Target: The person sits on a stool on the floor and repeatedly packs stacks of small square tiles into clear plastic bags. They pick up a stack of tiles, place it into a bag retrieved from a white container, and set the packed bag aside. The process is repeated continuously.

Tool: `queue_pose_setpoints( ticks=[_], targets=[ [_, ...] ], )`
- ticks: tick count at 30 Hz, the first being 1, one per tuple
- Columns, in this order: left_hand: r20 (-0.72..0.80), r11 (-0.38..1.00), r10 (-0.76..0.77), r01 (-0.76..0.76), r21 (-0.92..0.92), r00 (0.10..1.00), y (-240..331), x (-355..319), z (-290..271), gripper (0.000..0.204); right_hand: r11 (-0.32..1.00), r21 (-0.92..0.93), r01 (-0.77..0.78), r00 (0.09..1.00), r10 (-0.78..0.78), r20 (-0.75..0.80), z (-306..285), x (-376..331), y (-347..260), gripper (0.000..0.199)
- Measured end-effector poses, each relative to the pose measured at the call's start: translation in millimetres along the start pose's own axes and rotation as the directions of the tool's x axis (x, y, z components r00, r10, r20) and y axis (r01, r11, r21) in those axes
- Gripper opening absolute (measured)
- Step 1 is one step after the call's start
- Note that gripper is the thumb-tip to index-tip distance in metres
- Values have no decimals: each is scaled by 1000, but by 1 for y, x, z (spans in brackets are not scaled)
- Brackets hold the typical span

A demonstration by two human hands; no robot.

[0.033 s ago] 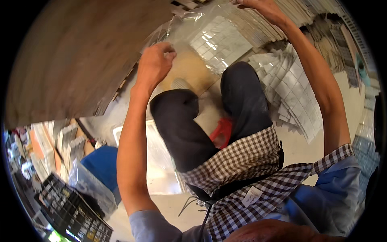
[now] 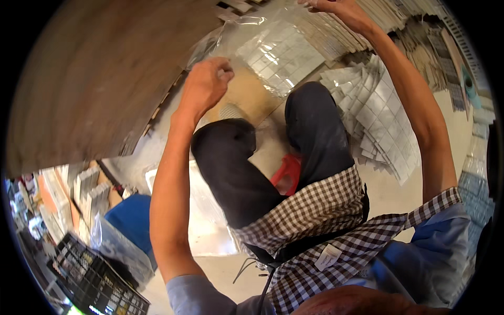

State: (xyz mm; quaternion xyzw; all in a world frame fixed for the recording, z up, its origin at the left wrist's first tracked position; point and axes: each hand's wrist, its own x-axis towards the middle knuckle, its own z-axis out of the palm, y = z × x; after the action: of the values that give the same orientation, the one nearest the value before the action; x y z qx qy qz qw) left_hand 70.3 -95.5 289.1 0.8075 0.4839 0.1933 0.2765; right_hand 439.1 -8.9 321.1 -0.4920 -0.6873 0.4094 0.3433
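Clear film point(image 2: 237, 34) stretches between left hand point(image 2: 208, 81) and right hand point(image 2: 338, 8) over tiles point(image 2: 294, 58).

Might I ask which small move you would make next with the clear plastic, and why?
I would perhaps ease the left hand gently away from the right hand to smooth the clear plastic, as it looks creased and slack between them, glinting over the tile sheet.
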Motion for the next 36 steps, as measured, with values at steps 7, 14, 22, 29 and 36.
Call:
queue_pose_setpoints(
  ticks=[7, 14, 22, 29, 36],
  targets=[
    [632, 946, 60, 158, -283, 773, -21, 61, 78, 22, 952, 62, -301, 921, 273, 276, -31, -28, 47, 21],
    [866, 719, 10, 599, -354, 500, -24, 96, 139, 21, 742, 197, -640, 734, 517, 440, -57, -36, 92, 15],
    [783, 612, -197, 698, -372, 590, -68, 150, 201, 23, 490, -865, -104, 689, 663, 293, -75, 33, 224, 17],
    [760, 496, -279, 766, -409, 587, -130, 165, 241, 23, 691, -411, -595, 800, 562, -213, 19, 82, 272, 26],
    [620, 446, -436, 755, -482, 653, -189, 203, 281, 22, 608, -573, -549, 826, 291, -483, 25, 102, 421, 34]
  ],
)
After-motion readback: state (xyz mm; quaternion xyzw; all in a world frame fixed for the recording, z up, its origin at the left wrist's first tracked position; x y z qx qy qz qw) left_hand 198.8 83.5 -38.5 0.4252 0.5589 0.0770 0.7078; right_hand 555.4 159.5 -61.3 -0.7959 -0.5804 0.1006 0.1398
